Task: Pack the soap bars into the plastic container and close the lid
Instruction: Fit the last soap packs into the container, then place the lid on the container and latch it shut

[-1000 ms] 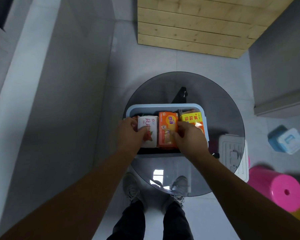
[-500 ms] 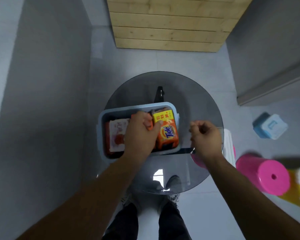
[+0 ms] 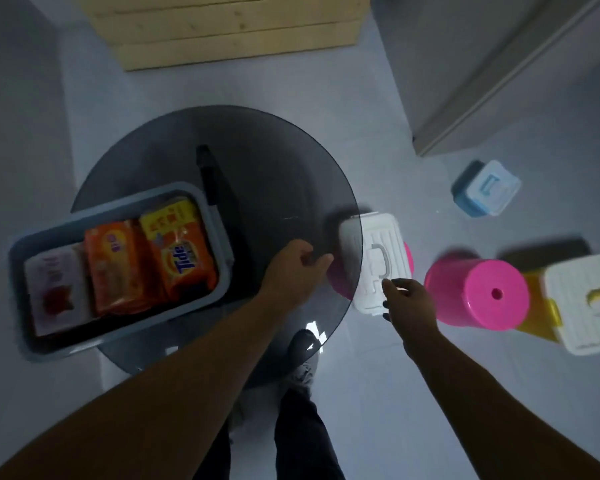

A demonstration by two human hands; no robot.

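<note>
Both hands have left the plastic container (image 3: 136,332), which sits at the left of the table (image 3: 264,174) with three soap bars (image 3: 125,265) side by side inside, so packing looks done and only the lid remains. The white lid (image 3: 378,258) lies just past the table's right edge. The left hand (image 3: 297,263) hovers short of it, fingers loosely curled and empty, while the right hand (image 3: 411,303) reaches its near corner with relaxed fingers, grasping nothing — contact unclear

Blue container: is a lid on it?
No, the blue container stands open with three soap bars showing; a white lid lies off the table.
</note>
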